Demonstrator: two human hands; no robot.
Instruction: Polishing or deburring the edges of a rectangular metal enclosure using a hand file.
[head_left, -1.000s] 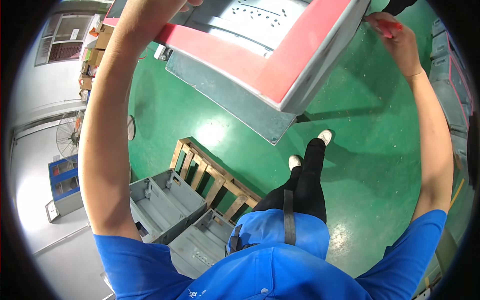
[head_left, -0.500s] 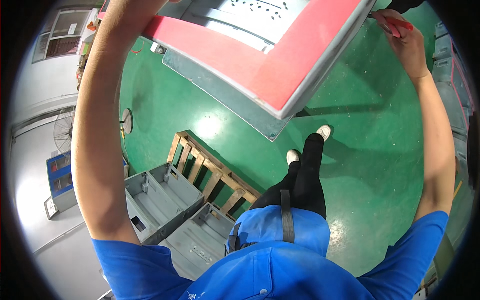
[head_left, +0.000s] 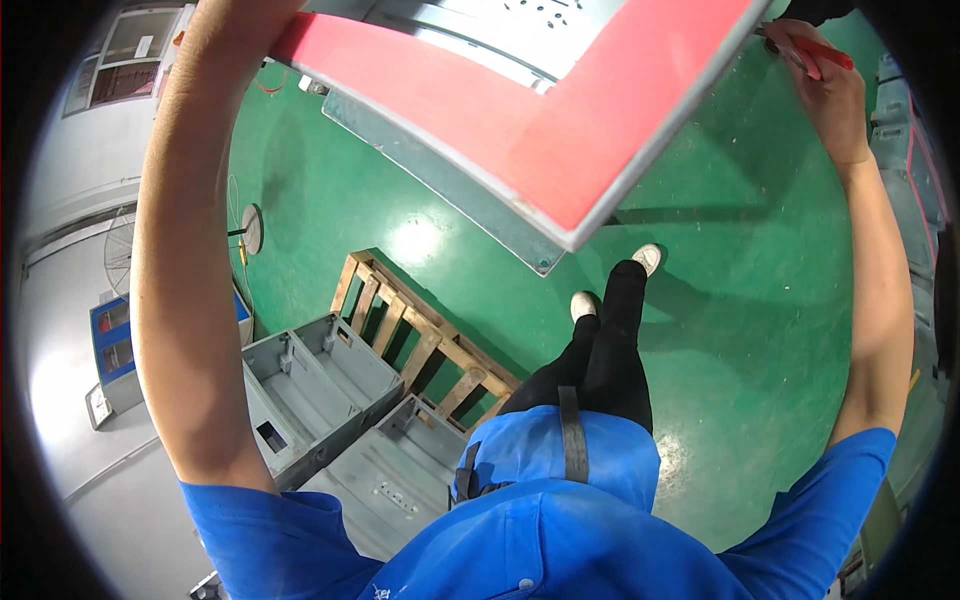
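My right hand (head_left: 828, 95) is closed around red-handled pliers (head_left: 835, 56). Their dark tip lies close to the right edge of a grey box-like housing with a broad red border (head_left: 590, 150); I cannot tell whether it touches. The housing is tilted in front of me, with one corner towards me, and it runs out of the top of the view. Its pale inner face (head_left: 590, 25) shows several dark holes. Up along the housing's left side reaches my left arm (head_left: 190, 250); its hand is beyond the top edge. A darker grey flat surface (head_left: 430, 175) sits under the housing.
Grey open housings (head_left: 330, 385) stand at lower left beside a wooden pallet (head_left: 415, 320). More grey housings (head_left: 895, 140) line the right edge. Further left are a round disc-shaped base (head_left: 253, 229) and a blue-framed cabinet (head_left: 112, 335). The floor (head_left: 740, 300) is green.
The housing's near corner has shifted slightly right and down in the view. My right hand with the pliers has moved a little right. A bit of my left hand has slipped out of view.
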